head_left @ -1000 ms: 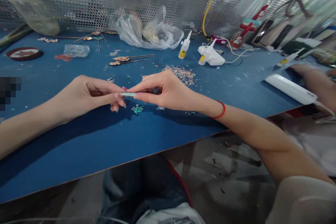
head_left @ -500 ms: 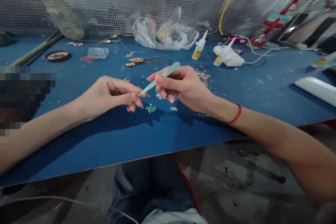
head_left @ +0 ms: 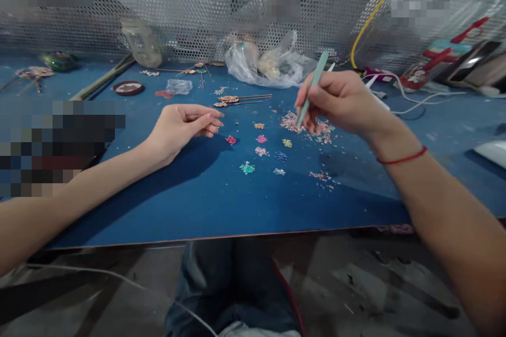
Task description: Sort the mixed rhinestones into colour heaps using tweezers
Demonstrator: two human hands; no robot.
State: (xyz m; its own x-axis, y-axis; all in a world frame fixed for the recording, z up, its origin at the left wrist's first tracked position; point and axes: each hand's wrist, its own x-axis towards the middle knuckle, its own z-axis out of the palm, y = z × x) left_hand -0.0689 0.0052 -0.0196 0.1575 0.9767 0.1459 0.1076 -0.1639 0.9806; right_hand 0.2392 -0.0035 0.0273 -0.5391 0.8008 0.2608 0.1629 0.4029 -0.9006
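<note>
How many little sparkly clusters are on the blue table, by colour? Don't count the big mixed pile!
Pink clusters: 3
Orange cluster: 1
Yellow cluster: 1
Dark blue cluster: 1
Teal cluster: 1
Pale white cluster: 1
Total: 8
</note>
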